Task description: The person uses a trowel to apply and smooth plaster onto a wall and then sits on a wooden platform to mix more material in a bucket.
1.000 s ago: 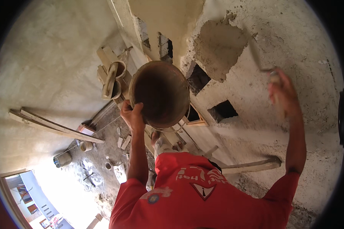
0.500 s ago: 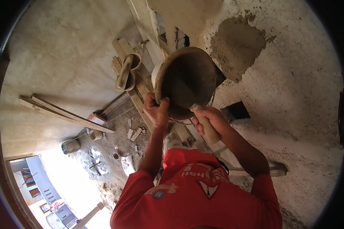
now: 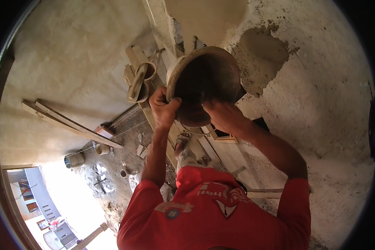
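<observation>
- In the head view, a large, round, mud-stained bucket (image 3: 230, 74) hangs between the person's hands, its mouth tilted toward the camera; behind it is a brown, damp-looking mortar patch (image 3: 260, 56) on a rough, pale plaster wall (image 3: 329, 79).
- The left hand (image 3: 164, 109) grasps the bucket's left rim, thumb over the lip.
- The right hand (image 3: 225, 116) sits curled at the lower right of the mouth, fingertips in shadow; whether it grasps anything cannot be told.
- What could go wrong: with only the left hand plainly clasping the rim, the bucket could twist or slip if a push from the right hand loads its far side. How full it is cannot be seen in the dark interior.
- A sandalled foot (image 3: 181, 139) shows below, near a long, narrow wooden plank (image 3: 171, 152); a shift of weight on such narrow footing could upset balance.
- A long wooden float (image 3: 137, 83) lies across two small, round, mortar-smeared buckets (image 3: 151, 70); a knock could tip it off.
- The mortar patch has a ragged edge and could slump if too wet.
- Writing: the red short-sleeved shirt (image 3: 187, 233) bears white lettering, partly creased, plus a white-edged triangular emblem and a small round blue badge. No label can be made out on the bucket.
</observation>
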`<state>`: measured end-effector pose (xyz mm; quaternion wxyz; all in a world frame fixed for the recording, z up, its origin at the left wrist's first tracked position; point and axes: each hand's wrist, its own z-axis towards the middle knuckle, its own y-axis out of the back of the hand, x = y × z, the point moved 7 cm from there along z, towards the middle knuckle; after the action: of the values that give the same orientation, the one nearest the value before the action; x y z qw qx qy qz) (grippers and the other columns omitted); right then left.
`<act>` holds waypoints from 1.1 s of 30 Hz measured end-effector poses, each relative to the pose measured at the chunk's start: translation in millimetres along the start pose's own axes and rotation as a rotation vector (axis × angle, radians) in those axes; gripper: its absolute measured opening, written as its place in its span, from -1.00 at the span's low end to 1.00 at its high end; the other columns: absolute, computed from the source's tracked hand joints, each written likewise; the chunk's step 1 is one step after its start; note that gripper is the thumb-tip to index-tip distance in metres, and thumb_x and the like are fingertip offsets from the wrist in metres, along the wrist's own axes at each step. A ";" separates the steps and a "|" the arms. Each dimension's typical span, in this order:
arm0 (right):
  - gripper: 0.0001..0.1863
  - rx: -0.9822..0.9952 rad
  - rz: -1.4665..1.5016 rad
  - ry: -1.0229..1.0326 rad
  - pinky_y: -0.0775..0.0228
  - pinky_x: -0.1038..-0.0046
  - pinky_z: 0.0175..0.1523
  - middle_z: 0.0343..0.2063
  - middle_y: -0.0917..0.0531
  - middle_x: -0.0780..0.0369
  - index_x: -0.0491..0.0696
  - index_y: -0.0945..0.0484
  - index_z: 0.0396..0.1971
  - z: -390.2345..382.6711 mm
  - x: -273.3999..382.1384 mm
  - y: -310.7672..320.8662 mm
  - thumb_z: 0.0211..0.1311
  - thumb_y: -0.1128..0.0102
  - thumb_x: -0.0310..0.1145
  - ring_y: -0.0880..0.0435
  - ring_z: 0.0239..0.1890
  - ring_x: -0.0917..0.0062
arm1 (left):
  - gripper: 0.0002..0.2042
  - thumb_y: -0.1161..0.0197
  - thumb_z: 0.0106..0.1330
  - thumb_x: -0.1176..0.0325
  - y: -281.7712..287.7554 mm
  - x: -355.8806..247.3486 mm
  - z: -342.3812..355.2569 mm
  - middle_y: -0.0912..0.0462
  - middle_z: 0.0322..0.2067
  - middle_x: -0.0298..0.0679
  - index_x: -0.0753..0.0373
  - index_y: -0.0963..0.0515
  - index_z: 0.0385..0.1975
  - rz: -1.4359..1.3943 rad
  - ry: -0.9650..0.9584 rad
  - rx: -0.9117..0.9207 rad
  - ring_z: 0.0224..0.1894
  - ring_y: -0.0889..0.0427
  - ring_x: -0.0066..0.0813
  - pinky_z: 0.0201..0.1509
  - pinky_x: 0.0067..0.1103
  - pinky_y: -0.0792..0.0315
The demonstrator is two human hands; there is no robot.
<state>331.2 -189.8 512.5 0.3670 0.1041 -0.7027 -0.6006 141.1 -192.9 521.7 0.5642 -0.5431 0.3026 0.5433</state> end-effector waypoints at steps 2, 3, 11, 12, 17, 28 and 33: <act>-0.62 0.241 -0.210 0.088 -0.56 0.17 -0.23 -0.36 -0.62 -0.03 -0.11 -0.46 -0.01 -12.6 8.8 29.7 0.12 -0.12 -0.52 -0.69 -0.31 0.10 | -0.85 -0.24 0.01 0.62 19.1 -7.2 13.9 -0.50 -0.53 -0.44 0.24 -0.41 -0.54 -0.050 -0.022 0.035 -0.48 -0.40 -0.75 -0.40 -0.71 -0.29; -0.62 0.356 -0.303 0.101 -0.55 0.13 -0.20 -0.36 -0.62 -0.02 -0.09 -0.47 0.00 -18.3 11.4 47.4 0.13 -0.08 -0.54 -0.69 -0.29 0.09 | -0.84 -0.23 0.00 0.64 19.5 -11.9 16.4 -0.50 -0.54 -0.46 0.23 -0.41 -0.55 -0.071 0.013 0.036 -0.49 -0.40 -0.75 -0.39 -0.72 -0.29; -0.62 0.086 -0.518 0.018 -0.61 0.25 -0.35 -0.45 -0.65 0.04 -0.17 -0.45 0.01 -17.1 1.4 63.4 0.17 -0.11 -0.47 -0.73 -0.41 0.22 | -0.82 -0.26 0.00 0.64 -8.7 -4.9 21.0 -0.47 -0.52 -0.49 0.23 -0.39 -0.55 -0.008 0.031 0.192 -0.45 -0.37 -0.78 -0.37 -0.72 -0.24; -0.63 0.137 -0.556 0.041 -0.61 0.25 -0.36 -0.46 -0.65 0.04 -0.18 -0.44 0.02 -26.0 3.9 53.9 0.18 -0.10 -0.46 -0.73 -0.41 0.21 | -0.82 -0.27 -0.02 0.64 -7.1 -1.1 20.7 -0.51 -0.48 -0.47 0.23 -0.42 -0.52 -0.002 0.048 0.200 -0.42 -0.41 -0.76 -0.33 -0.73 -0.28; -0.57 0.378 -0.504 0.047 -0.58 0.23 -0.39 -0.54 -0.64 0.06 -0.15 -0.42 0.07 -32.5 -8.7 58.3 0.16 -0.10 -0.47 -0.72 -0.44 0.20 | -0.84 -0.26 -0.02 0.62 -12.7 -1.2 13.5 -0.45 -0.52 -0.50 0.26 -0.43 -0.51 0.176 0.084 0.228 -0.45 -0.36 -0.79 -0.40 -0.73 -0.24; -0.48 0.279 -0.427 0.020 -0.54 0.19 -0.37 -0.54 -0.63 0.03 -0.10 -0.40 0.14 -32.8 -14.7 51.4 0.10 -0.11 -0.51 -0.69 -0.45 0.15 | -0.87 -0.24 -0.05 0.58 -11.4 -11.6 8.8 -0.39 -0.59 -0.49 0.30 -0.42 -0.54 0.254 0.048 0.164 -0.49 -0.31 -0.76 -0.43 -0.69 -0.23; -0.58 0.098 -0.487 0.094 -0.58 0.28 -0.35 -0.53 -0.64 0.04 -0.13 -0.48 0.02 -20.7 11.0 43.7 0.09 -0.16 -0.47 -0.71 -0.44 0.24 | -0.84 -0.27 -0.02 0.59 -11.2 -3.1 9.7 -0.41 -0.57 -0.51 0.26 -0.40 -0.55 0.196 0.027 0.196 -0.49 -0.33 -0.79 -0.44 -0.72 -0.22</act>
<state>349.5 -200.9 557.2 0.2385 0.3158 -0.6673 -0.6309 148.5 -182.6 529.9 0.5544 -0.4605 0.4135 0.5565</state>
